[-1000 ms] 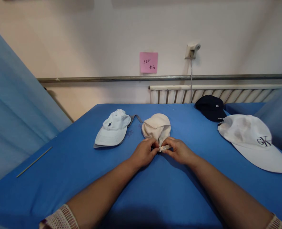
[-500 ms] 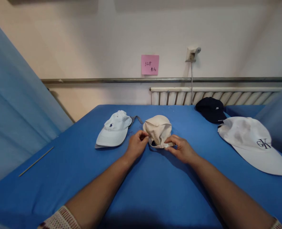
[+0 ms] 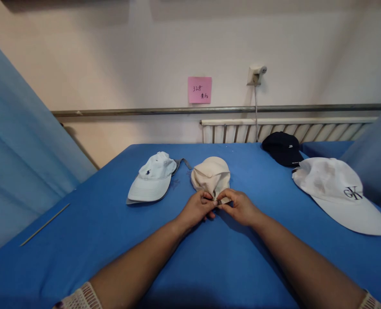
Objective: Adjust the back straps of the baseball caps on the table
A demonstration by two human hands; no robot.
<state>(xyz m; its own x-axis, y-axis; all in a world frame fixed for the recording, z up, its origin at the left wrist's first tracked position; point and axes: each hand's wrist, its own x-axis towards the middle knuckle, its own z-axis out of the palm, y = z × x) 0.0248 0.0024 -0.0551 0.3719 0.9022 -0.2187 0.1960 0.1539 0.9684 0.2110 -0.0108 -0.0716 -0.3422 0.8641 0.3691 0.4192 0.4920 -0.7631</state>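
Observation:
A beige cap [image 3: 211, 171] lies on the blue-covered table with its back strap turned toward me. My left hand [image 3: 199, 209] is closed, thumb and fingers pinching the strap at its middle. Close against it, my right hand [image 3: 238, 207] pinches the same strap from the right, near the buckle. The fingers hide most of the strap and buckle. To the left of the beige cap sits a pale blue cap [image 3: 153, 176], with a grey strap [image 3: 185, 162] trailing from the grey item under it.
A white cap with black letters [image 3: 332, 184] and a dark navy cap [image 3: 282, 148] rest at the right. A thin stick [image 3: 45, 224] lies at the left on the blue cover [image 3: 190, 266]. Curtains [image 3: 26, 141] hang at the sides; a radiator [image 3: 235, 133] stands behind.
My left hand went from the strap's middle to its left end half a second ago, then came back beside my right hand. The right hand stayed on the strap.

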